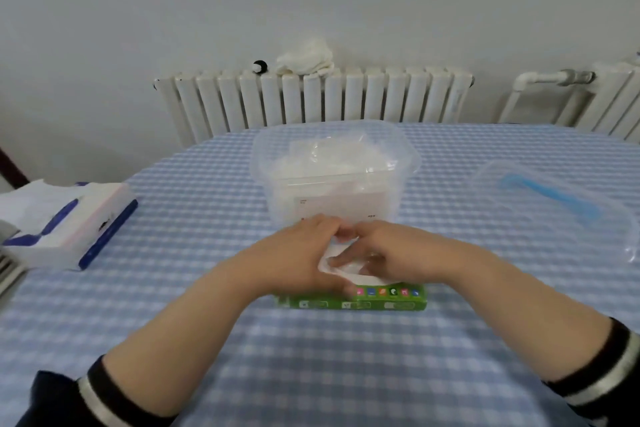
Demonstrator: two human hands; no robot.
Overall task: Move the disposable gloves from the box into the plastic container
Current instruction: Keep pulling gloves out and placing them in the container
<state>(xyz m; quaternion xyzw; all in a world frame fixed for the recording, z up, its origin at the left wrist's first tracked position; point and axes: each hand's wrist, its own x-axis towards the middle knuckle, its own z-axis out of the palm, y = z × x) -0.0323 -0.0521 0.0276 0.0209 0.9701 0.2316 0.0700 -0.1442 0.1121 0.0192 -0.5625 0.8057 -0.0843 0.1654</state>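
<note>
A green glove box [388, 303] lies on the checked table in front of me. Both hands are on top of it. My left hand [294, 256] and my right hand [394, 253] pinch a wad of thin white disposable gloves [337, 265] at the box's opening; their fingertips meet above it. Just behind the box stands the clear plastic container [334, 170], lid off, with a heap of translucent gloves inside. The box's top is mostly hidden by my hands.
The container's clear lid [554, 204] with a blue handle lies at the right. A blue and white tissue pack [65, 222] sits at the left table edge. A white radiator [311, 100] with a cloth on it stands behind the table.
</note>
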